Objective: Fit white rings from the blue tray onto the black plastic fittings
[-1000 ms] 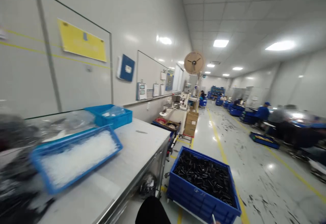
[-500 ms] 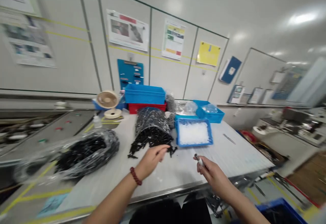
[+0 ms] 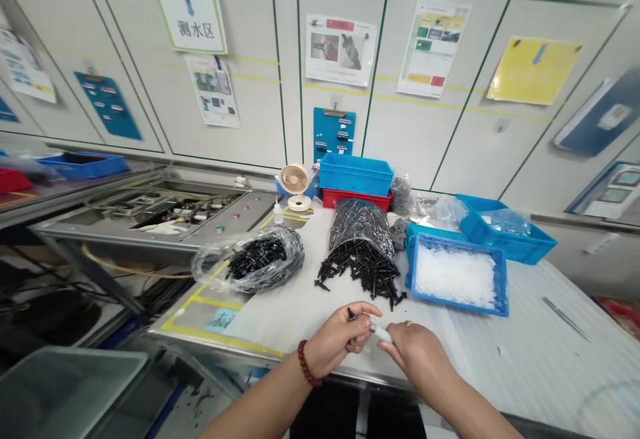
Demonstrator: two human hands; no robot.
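My left hand, with a red bead bracelet at the wrist, is closed on a small black plastic fitting. Only its dark end shows above my fingers. In my right hand is a white-handled tool with a metal tip, which meets my left fingertips. Whether the tip touches the fitting is hidden. Beyond my hands, loose black fittings spill from a clear plastic bag. A blue tray of small white pieces stands to their right.
Another clear bag of black parts lies left on the table. Tweezers rest at the right. Behind are a small fan, a blue bin on a red bin, and another blue bin.
My view has turned left. My left hand has gone from beside the pile to in front of me, now holding a black fitting. The tool in my right hand has come against my left fingers.
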